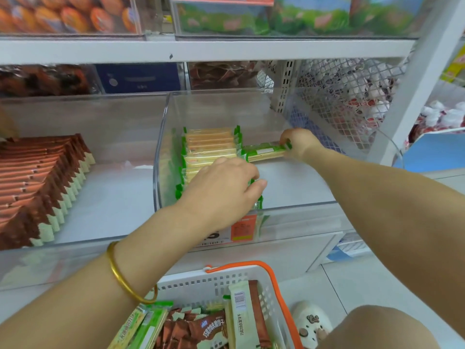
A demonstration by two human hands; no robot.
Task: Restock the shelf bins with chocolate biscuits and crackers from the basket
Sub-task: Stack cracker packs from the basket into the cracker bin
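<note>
A clear shelf bin (161, 147) holds a row of green-edged cracker packs (210, 144) standing on edge. My left hand (221, 190) rests on the near end of that row, fingers curled over the packs. My right hand (298, 144) grips a green cracker pack (264, 152) lying sideways to the right of the row, deep in the bin. The left bin (113, 197) holds a slanted row of brown chocolate biscuit packs (40, 182). Below, a white basket (201, 283) with an orange handle holds more crackers and chocolate biscuits (201, 328).
Upper shelf bins hold orange and green snack packs. A white mesh panel (352, 86) and a white upright post (412, 96) stand to the right of the cracker bin. A price label (241, 227) hangs on the bin front. My shoe (312, 321) is beside the basket.
</note>
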